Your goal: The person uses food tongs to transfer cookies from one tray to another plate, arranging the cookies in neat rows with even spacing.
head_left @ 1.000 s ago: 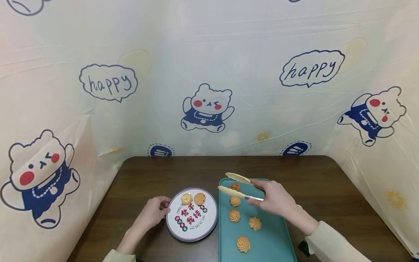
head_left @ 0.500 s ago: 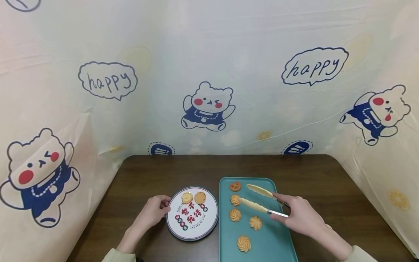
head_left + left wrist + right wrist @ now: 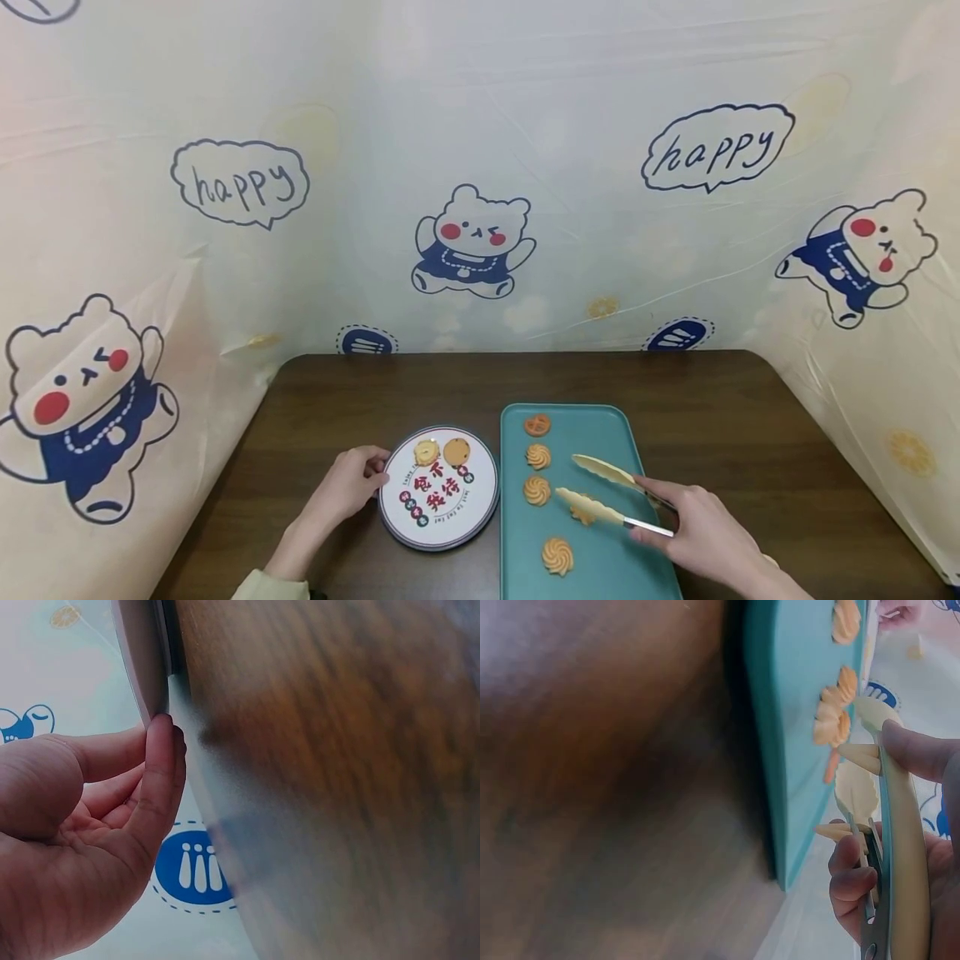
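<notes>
My left hand point(image 3: 348, 479) pinches the left rim of a round white plate point(image 3: 474, 518) printed with red characters. In the left wrist view, thumb and fingers point(image 3: 159, 761) meet at the plate's edge point(image 3: 142, 652). Two cookies lie on the plate: a pale one point(image 3: 427, 452) and a round browner one point(image 3: 457, 452). My right hand point(image 3: 701, 529) grips cream-tipped metal tongs point(image 3: 600, 510) over a teal tray point(image 3: 600, 433). The tongs' arms are spread with nothing between them. Their nearer tip overlaps a flower-shaped cookie point(image 3: 579, 512) and partly hides it.
Down the tray's left side run a pretzel-shaped cookie point(image 3: 537, 425) and several swirl cookies point(image 3: 536, 491). Plate and tray stand side by side on a dark wooden table point(image 3: 420, 387). A printed cloth point(image 3: 360, 208) hangs behind and at both sides.
My right hand has moved the tongs right and toward me, from the tray's far end to the flower-shaped cookie. My left hand stays on the plate's rim.
</notes>
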A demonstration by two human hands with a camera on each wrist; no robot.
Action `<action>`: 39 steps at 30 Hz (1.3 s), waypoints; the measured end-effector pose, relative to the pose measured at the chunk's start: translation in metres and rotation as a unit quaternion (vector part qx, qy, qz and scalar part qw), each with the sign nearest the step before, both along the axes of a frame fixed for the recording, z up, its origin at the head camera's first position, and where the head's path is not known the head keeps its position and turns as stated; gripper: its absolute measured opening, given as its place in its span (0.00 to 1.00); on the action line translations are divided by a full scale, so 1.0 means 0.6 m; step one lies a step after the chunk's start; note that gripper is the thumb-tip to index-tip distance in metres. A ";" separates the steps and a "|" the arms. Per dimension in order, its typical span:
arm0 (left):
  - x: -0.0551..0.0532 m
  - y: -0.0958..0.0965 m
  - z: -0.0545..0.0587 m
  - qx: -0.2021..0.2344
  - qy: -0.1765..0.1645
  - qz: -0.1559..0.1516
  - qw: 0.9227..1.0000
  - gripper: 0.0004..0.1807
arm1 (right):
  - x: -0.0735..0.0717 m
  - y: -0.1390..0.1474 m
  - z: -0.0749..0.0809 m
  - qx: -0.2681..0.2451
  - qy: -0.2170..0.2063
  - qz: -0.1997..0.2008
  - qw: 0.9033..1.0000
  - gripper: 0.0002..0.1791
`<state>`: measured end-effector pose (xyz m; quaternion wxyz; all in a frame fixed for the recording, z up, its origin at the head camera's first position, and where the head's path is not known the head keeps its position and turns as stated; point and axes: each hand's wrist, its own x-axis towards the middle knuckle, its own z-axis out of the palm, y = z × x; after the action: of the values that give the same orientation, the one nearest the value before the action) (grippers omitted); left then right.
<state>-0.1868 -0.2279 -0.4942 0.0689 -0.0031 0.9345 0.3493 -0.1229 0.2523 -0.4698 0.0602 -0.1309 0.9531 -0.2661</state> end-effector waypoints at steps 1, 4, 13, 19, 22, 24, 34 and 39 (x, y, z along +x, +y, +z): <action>0.000 0.000 0.000 -0.001 0.000 0.000 1.000 0.16 | 0.002 0.001 -0.002 0.001 -0.002 0.001 1.000 0.43; 0.000 0.000 0.001 -0.002 -0.003 0.001 1.000 0.16 | 0.008 0.002 -0.008 0.008 0.000 0.009 1.000 0.43; -0.001 0.000 0.000 -0.004 -0.002 0.002 1.000 0.17 | 0.021 0.004 -0.023 0.034 0.039 0.020 0.998 0.41; 0.000 -0.001 0.000 -0.004 0.003 0.000 1.000 0.16 | 0.025 0.004 -0.024 0.015 -0.016 0.019 1.000 0.42; 0.000 0.000 0.000 -0.004 0.003 0.000 1.000 0.16 | 0.026 0.003 -0.023 0.008 -0.035 0.017 0.999 0.43; 0.001 0.000 0.000 -0.004 0.001 0.000 1.000 0.16 | 0.027 0.003 -0.023 0.009 -0.035 0.014 0.999 0.42; -0.002 -0.002 -0.005 -0.008 -0.003 0.003 1.000 0.17 | 0.030 0.002 -0.027 0.026 0.015 0.020 0.999 0.40; -0.001 -0.004 -0.006 -0.007 -0.002 0.005 1.000 0.17 | 0.028 0.003 -0.030 0.025 0.024 0.028 0.999 0.38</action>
<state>-0.1876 -0.2301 -0.4980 0.0685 -0.0091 0.9369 0.3426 -0.1062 0.2543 -0.4876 0.0481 -0.1622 0.9566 -0.2372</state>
